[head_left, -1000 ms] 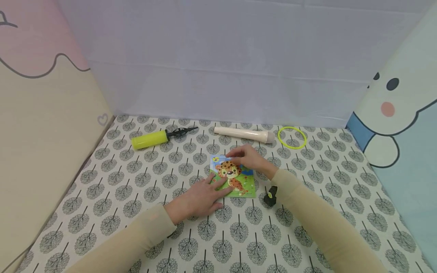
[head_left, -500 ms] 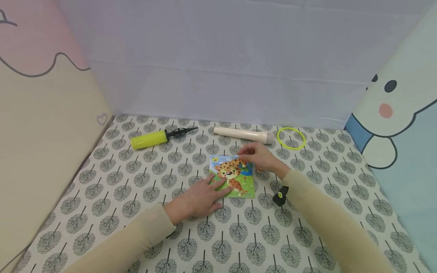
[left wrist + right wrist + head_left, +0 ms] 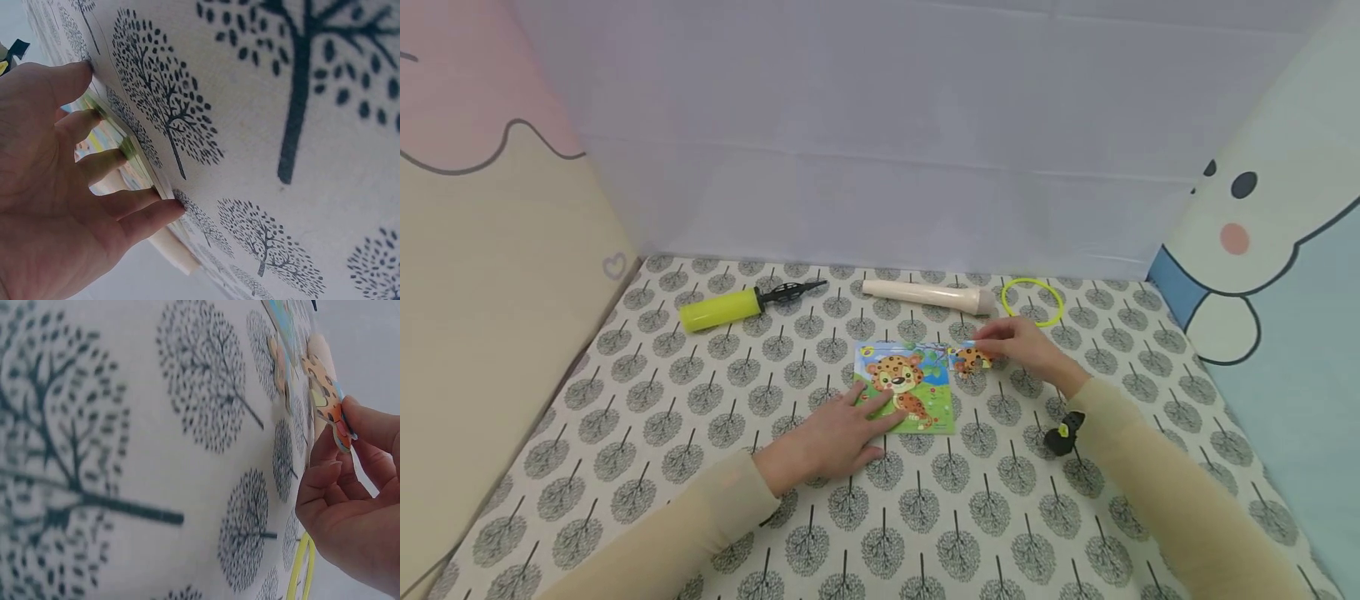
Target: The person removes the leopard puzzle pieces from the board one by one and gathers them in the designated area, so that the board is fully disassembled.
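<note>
right hand (image 3: 1024, 346) farther right, clear of leopard board (image 3: 938, 410), spotted piece (image 3: 326, 394) more visible

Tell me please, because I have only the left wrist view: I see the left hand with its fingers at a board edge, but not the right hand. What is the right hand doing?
Observer: The right hand pinches a spotted orange piece between thumb and fingers.
Operator: Thank you. Is this piece over the board now?
Observer: No, the head view shows it just past the right edge of the board.
Operator: And which picture is on the board? For me it is only a thin side.
Observer: A spotted cub on a green ground, partly covered by the left hand.
</note>
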`<state>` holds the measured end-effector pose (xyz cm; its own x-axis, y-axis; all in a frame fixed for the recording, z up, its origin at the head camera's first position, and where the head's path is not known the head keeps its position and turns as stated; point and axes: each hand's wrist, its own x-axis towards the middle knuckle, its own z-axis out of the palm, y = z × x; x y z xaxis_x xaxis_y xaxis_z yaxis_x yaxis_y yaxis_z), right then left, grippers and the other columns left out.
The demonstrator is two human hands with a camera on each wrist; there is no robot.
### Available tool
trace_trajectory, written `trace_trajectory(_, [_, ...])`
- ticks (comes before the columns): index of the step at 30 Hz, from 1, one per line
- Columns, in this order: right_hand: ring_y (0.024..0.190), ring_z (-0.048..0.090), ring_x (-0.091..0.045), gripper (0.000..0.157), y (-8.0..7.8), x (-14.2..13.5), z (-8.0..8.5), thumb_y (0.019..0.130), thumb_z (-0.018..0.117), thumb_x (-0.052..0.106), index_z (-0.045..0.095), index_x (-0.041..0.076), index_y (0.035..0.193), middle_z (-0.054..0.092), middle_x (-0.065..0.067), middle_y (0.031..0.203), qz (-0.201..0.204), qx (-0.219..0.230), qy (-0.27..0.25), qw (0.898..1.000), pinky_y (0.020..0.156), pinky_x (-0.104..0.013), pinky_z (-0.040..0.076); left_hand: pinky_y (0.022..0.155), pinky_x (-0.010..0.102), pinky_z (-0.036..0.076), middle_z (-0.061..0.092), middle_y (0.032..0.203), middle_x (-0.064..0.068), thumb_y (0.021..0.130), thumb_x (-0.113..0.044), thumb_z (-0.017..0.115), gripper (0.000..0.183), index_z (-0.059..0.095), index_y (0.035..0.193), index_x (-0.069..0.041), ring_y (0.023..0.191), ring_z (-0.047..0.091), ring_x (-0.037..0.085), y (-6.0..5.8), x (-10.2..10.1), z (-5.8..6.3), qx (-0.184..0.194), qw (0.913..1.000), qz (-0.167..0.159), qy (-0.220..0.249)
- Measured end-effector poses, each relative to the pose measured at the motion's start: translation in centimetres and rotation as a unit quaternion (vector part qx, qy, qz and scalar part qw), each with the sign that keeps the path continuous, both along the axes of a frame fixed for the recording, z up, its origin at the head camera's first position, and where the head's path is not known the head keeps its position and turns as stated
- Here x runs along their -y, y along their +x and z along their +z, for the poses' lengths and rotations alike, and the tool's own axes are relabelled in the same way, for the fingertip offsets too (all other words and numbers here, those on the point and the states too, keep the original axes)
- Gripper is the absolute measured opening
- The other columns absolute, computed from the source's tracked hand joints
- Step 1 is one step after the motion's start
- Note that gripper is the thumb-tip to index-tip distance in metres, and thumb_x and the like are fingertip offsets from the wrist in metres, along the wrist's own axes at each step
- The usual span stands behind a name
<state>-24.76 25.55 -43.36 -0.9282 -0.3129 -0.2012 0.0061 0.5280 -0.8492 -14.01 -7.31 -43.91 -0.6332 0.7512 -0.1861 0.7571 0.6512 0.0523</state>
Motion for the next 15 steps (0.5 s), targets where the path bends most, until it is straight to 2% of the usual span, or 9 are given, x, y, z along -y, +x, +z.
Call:
trace_trajectory(4, [0.082, 0.060, -0.025, 0.029, -0.1, -1.1, 0.0, 0.092, 0.066, 0.019, 0.065, -0.003, 0.111, 0.066, -0.013, 0.097, -0.004, 0.009, 0.015, 1.000, 0.071, -0.040, 0.052, 0.102, 0.056, 0.034, 0.019, 0.156, 0.009, 0.098, -0.050, 0.043, 0.063, 0.024, 0.153, -0.027, 0.136, 0.021, 0.046, 0.0, 0.0, 0.2, -0.005, 1.0000, -0.003, -0.002])
trace_trajectory(10, [0.076, 0.056, -0.025, 0.029, -0.2, -2.3, -0.3, 0.093, 0.064, 0.015, 0.063, -0.007, 0.111, 0.063, -0.014, 0.092, -0.005, 0.028, 0.009, 1.000, 0.065, -0.034, 0.050, 0.103, 0.055, 0.034, 0.020, 0.156, 0.010, 0.097, -0.050, 0.044, 0.063, 0.024, 0.153, -0.027, 0.136, 0.022, 0.045, 0.1, -0.1, 0.2, -0.006, 1.0000, -0.001, -0.001])
trace_trajectory(12, [0.075, 0.056, -0.024, 0.024, -0.3, -2.5, -0.6, 0.093, 0.064, 0.014, 0.065, -0.006, 0.107, 0.063, -0.013, 0.088, -0.006, 0.019, 0.021, 1.000, 0.064, -0.032, 0.049, 0.103, 0.055, 0.034, 0.020, 0.156, 0.009, 0.097, -0.051, 0.044, 0.063, 0.025, 0.153, -0.027, 0.136, 0.022, 0.045, 0.1, 0.0, 0.2, -0.007, 1.0000, 0.000, -0.001])
trace_trajectory(15, [0.071, 0.058, -0.022, 0.018, -0.5, -2.7, -1.0, 0.092, 0.065, 0.015, 0.069, -0.001, 0.099, 0.065, -0.008, 0.081, 0.000, -0.018, 0.077, 0.997, 0.062, -0.031, 0.049, 0.103, 0.055, 0.033, 0.020, 0.156, 0.009, 0.097, -0.052, 0.043, 0.063, 0.025, 0.152, -0.027, 0.135, 0.022, 0.046, 0.0, -0.1, 0.2, -0.006, 1.0000, 0.002, 0.002])
